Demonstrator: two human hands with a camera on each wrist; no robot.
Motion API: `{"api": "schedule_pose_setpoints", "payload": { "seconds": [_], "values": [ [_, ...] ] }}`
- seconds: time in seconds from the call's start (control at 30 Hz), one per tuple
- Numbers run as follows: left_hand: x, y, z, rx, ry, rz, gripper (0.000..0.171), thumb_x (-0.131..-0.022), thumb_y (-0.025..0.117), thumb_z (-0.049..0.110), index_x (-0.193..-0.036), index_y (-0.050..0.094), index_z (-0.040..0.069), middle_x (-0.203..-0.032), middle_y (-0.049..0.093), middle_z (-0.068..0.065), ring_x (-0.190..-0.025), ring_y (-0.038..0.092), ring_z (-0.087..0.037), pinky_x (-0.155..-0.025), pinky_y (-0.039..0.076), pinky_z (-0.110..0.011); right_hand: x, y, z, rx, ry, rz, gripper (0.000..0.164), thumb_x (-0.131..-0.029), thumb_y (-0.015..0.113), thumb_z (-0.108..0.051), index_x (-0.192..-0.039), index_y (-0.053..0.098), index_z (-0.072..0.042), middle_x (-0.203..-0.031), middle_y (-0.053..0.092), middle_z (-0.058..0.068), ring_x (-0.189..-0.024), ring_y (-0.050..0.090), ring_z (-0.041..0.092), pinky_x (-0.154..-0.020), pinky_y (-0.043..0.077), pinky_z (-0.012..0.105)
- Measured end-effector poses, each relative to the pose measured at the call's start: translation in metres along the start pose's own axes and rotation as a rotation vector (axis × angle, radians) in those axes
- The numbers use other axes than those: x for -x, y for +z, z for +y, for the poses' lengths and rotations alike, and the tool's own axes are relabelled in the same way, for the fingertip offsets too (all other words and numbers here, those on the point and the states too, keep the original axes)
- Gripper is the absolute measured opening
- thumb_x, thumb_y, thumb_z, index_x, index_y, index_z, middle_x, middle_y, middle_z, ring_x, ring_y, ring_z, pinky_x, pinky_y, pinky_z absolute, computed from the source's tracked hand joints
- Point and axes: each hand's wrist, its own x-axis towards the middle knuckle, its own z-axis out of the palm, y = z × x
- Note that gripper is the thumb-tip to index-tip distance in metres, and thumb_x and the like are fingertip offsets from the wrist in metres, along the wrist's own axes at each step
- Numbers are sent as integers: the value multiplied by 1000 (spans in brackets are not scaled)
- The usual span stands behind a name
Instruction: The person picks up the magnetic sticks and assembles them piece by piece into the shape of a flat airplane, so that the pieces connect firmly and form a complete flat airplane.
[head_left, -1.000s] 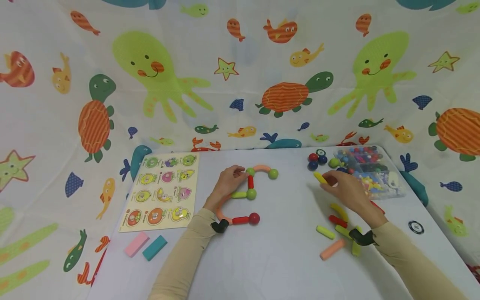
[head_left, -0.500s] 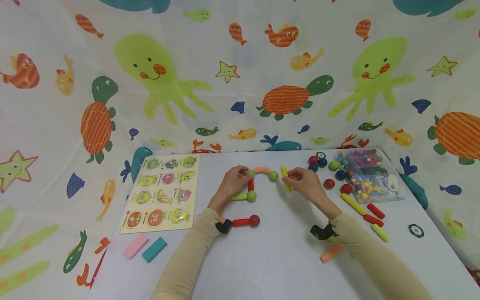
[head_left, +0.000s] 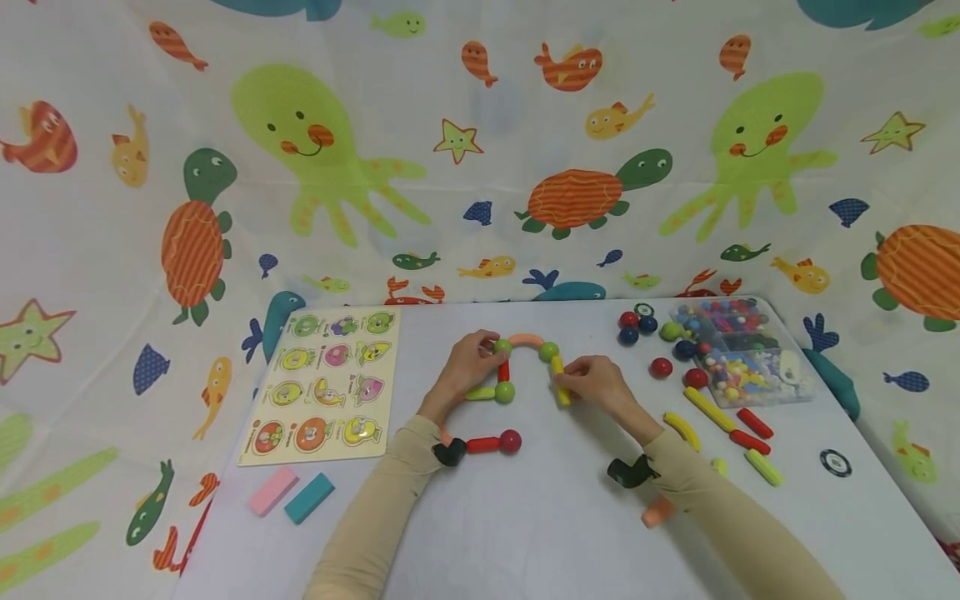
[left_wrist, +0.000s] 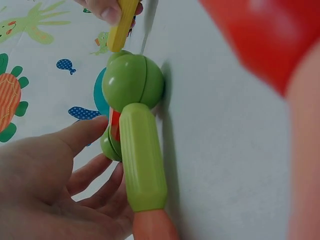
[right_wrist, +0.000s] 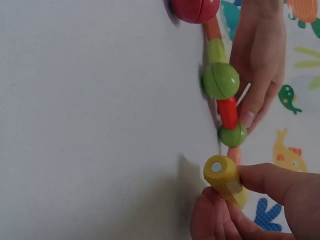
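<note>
My left hand (head_left: 468,367) pinches a green ball (head_left: 503,346) where it meets a short red magnetic stick (head_left: 504,369). That stick runs down to a second green ball (head_left: 505,392), joined to a light-green stick (left_wrist: 142,155). A curved peach stick (head_left: 527,340) links the held ball to another green ball (head_left: 549,351). My right hand (head_left: 596,385) pinches a yellow stick (right_wrist: 223,177) between thumb and fingers, its far end right at that ball. A silvery disc shows on its near end. Lower down, a red stick (head_left: 482,445) ends in a red ball (head_left: 510,442).
On the left lie a fruit picture board (head_left: 322,383), a pink block (head_left: 273,491) and a teal block (head_left: 309,498). A divided bead box (head_left: 797,385) stands at the back right. Loose balls, a curved yellow stick (head_left: 682,431) and several straight sticks lie near it.
My right hand has carried the yellow stick leftward from beside the bead box to the right-hand green ball, tilting it end-on there. My left hand stays at its ball.
</note>
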Motion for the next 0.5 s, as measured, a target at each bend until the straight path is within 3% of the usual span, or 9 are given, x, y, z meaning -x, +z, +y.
{"api": "schedule_pose_setpoints", "payload": {
  "seconds": [0.5],
  "values": [
    [0, 0, -1, -28, 29, -2, 46, -95, 72, 25, -136, 59, 9, -124, 64, -10, -104, 61, -22, -91, 52, -37, -8, 9, 2, 2, 16, -11, 38, -92, 73, -36, -111, 70, -4, -95, 71, 10, -79, 63, 18, -70, 53, 26]
  ]
}}
